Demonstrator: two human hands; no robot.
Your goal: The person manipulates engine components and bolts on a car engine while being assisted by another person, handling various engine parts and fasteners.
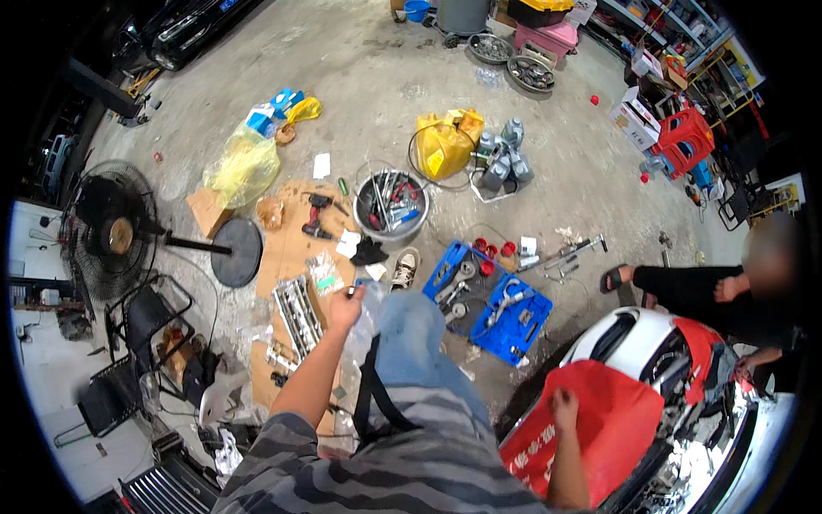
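Note:
My left hand (344,312) is closed, with a small dark thing between its fingertips that is too small to name. It is just right of a metal engine cylinder head (298,317), which lies on flattened cardboard (285,242) on the floor. Clear plastic bags (364,321) lie beside the hand. Over to the right, my right hand (563,409) rests on a red fender cover (599,415) draped over a white car's front. Its fingers look loosely bent, with nothing seen in them.
Ahead stand a basin of tools (392,206) and a cordless drill (317,216). A blue tool case (492,300) lies open right of my foot. A pedestal fan (116,231) stands left. Another person (728,283) sits at the right by the car.

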